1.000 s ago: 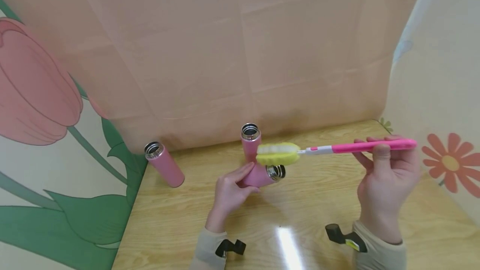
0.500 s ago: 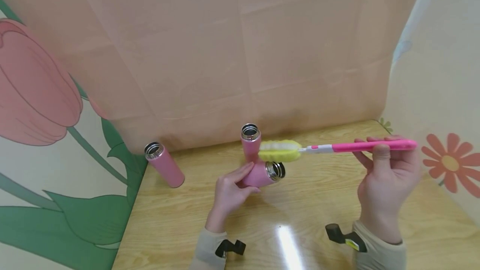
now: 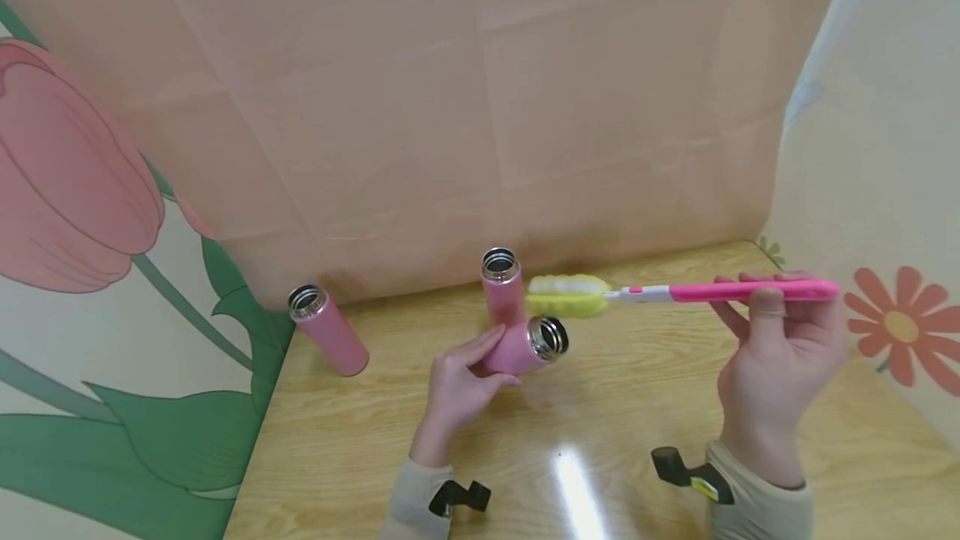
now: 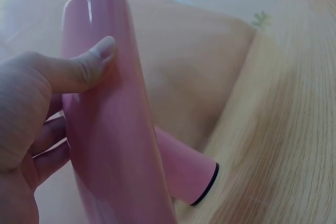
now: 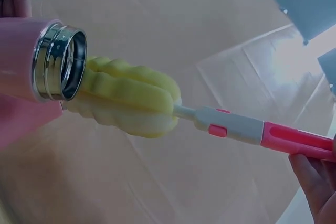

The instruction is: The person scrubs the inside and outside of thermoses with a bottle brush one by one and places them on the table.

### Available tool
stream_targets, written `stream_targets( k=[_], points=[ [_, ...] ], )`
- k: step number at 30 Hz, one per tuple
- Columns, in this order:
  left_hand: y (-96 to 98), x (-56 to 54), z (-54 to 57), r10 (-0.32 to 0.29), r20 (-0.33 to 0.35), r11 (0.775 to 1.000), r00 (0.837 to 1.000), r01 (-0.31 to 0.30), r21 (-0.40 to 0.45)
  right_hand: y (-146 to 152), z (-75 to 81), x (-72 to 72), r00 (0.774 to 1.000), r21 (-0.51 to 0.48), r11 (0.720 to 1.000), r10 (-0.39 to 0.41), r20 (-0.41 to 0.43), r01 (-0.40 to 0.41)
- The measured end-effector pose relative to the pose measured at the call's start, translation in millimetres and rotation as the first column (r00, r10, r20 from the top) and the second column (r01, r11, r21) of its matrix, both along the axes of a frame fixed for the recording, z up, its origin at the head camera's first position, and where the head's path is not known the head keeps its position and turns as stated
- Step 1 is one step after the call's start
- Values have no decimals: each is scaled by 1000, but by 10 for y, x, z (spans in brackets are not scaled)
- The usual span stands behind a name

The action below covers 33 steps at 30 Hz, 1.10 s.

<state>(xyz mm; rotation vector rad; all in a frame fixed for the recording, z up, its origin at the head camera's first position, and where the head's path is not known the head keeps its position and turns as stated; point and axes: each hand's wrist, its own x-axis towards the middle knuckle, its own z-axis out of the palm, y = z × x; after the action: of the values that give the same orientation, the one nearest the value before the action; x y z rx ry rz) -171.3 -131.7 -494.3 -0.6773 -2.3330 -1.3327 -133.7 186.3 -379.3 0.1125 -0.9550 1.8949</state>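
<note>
My left hand grips a pink vacuum flask, tilted so that its open steel mouth points right. In the left wrist view the thumb lies along the flask's side. Out to the right, my right hand holds a bottle brush by its pink handle, level in the air. The yellow and white sponge head is outside the flask, close by its mouth, and overlaps the steel rim from behind in the right wrist view.
A second pink flask stands open just behind the held one. Another open pink flask stands at the table's left side. A peach cloth hangs behind the wooden table. Painted walls flank both sides.
The brush has shifted slightly right and up, away from the flask in my left hand. That flask's mouth has tipped up a little. The two standing flasks have stayed put.
</note>
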Motion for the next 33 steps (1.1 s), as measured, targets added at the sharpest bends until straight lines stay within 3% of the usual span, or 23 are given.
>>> stream_targets(
  k=[9,24,33],
  points=[
    [-11,-3,-8,3,25,999,1000,-4,51,-2,-7,-12,1000,19,1000,-23,-14,24],
    [-18,-21,-17,24,5,995,1000,-25,94,-2,-4,2,999,68,996,-51,1,50],
    [-13,-7,4,49,22,990,999,-51,134,-19,22,37,1000,-1,1000,4,20,-4]
  ],
)
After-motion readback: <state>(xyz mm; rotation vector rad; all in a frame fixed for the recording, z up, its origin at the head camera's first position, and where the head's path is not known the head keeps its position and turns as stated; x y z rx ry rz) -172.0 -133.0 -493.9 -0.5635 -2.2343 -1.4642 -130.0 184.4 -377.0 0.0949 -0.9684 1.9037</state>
